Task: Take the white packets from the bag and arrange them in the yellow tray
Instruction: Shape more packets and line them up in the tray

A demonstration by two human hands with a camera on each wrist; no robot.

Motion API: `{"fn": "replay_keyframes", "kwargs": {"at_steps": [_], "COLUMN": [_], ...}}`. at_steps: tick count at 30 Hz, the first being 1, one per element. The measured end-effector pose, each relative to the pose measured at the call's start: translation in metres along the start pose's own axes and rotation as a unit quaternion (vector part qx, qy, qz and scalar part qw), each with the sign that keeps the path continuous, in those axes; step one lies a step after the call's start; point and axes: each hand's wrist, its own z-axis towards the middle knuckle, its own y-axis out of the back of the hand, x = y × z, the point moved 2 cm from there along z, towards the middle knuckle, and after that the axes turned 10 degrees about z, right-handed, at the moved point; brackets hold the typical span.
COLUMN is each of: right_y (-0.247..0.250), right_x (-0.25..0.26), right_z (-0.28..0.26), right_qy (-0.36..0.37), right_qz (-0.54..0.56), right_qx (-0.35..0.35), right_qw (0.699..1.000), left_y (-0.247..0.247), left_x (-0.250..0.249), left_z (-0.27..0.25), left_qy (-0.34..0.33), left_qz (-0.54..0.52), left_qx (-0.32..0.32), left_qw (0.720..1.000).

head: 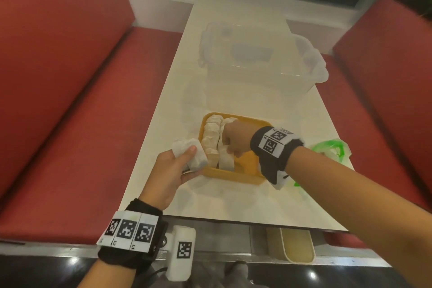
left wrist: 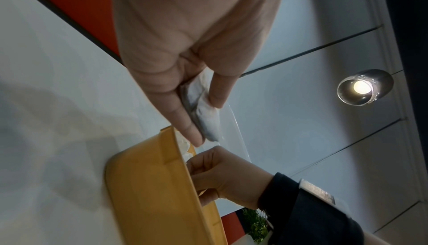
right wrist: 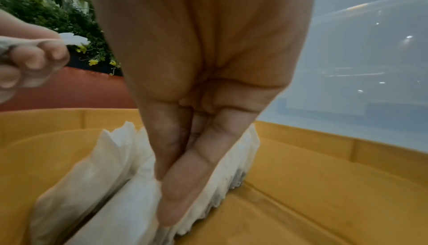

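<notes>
Left hand (head: 174, 166) grips one white packet (head: 192, 154) beside yellow tray (head: 230, 176); right hand (head: 236, 139) pinches second-row packets (head: 226, 159) inside tray.

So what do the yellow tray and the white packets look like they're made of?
Yellow tray: looks like smooth matte moulded plastic, with rounded corners and a raised rim. White packets: apparently thin crinkled paper, with serrated ends and dark contents showing faintly through.

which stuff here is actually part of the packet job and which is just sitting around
Part of the job:
yellow tray
white packets in rows in the tray
packets held in the left hand
right hand on the rows
green and white bag

Just lying about:
clear plastic box
red seats
</notes>
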Motion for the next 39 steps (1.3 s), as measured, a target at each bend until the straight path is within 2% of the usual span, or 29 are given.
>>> {"fn": "replay_keyframes", "kwargs": {"at_steps": [5, 17, 22, 25, 28, 31, 36, 39], "right_y": [0.0, -0.005, 0.003, 0.021, 0.037, 0.038, 0.029, 0.031], "right_x": [-0.008, -0.003, -0.01, -0.013, -0.004, 0.015, 0.014, -0.005], "right_z": [-0.002, -0.002, -0.009, -0.019, -0.039, -0.059, -0.059, -0.061], "right_qy": [0.004, -0.011, 0.0, 0.029, 0.1, 0.155, 0.154, 0.124], "right_qz": [0.06, 0.014, 0.066, 0.127, 0.227, 0.291, 0.275, 0.276], "right_qx": [-0.024, -0.019, -0.034, -0.092, -0.155, -0.147, -0.144, -0.162], "right_qw": [0.998, 1.0, 0.997, 0.987, 0.956, 0.933, 0.938, 0.939], "left_y": [-0.004, -0.01, -0.01, -0.01, -0.015, -0.022, -0.027, -0.013], "left_x": [-0.001, 0.0, -0.003, -0.007, -0.014, -0.021, -0.025, -0.023], "left_z": [0.001, -0.001, -0.001, -0.001, -0.001, -0.001, -0.001, 0.002], "left_qy": [0.013, 0.023, 0.039, 0.037, 0.025, 0.013, 0.005, 0.009], "left_qz": [-0.006, -0.016, -0.04, -0.032, -0.002, 0.039, 0.032, 0.029], "left_qx": [0.013, 0.026, 0.041, 0.062, 0.088, 0.111, 0.125, 0.084], "left_qw": [1.0, 0.999, 0.998, 0.997, 0.996, 0.993, 0.992, 0.996]}}
